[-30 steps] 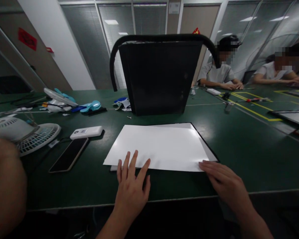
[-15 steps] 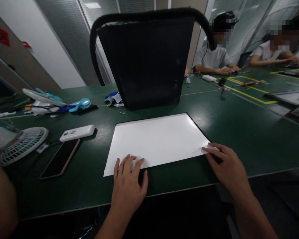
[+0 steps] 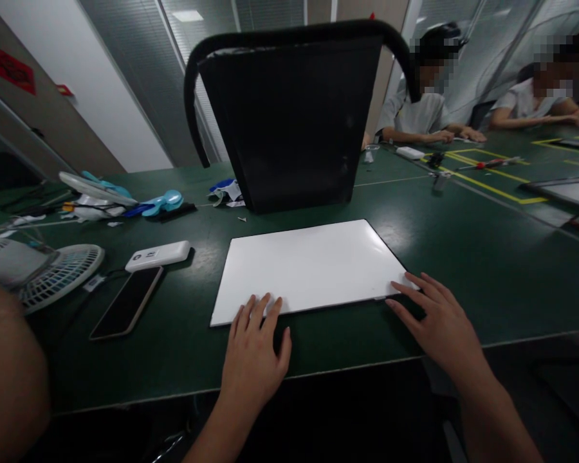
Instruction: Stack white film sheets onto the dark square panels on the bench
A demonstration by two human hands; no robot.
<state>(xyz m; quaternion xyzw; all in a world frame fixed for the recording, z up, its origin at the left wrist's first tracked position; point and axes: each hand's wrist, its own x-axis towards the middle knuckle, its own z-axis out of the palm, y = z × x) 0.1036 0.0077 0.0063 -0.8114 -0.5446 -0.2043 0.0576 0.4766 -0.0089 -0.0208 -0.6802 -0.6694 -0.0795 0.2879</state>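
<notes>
White panel (image 3: 309,263), seemingly steadied by left hand (image 3: 255,357) on its near edge, right hand (image 3: 441,321) at near-right corner, each grip spread.

White rectangular sheet (image 3: 313,263), lying flat

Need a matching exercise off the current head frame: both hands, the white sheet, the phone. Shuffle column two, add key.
Column one
1. Left hand
2. Right hand
3. White sheet
4. Phone

Column two
A. Fingers at the sheet's near right corner
B. Dark screen up, on the green table, left of the sheet
C. Fingertips at the sheet's near edge, left of its middle
D. Lying flat, with fingers of both hands at it

Pairs: 1-C, 2-A, 3-D, 4-B
</notes>
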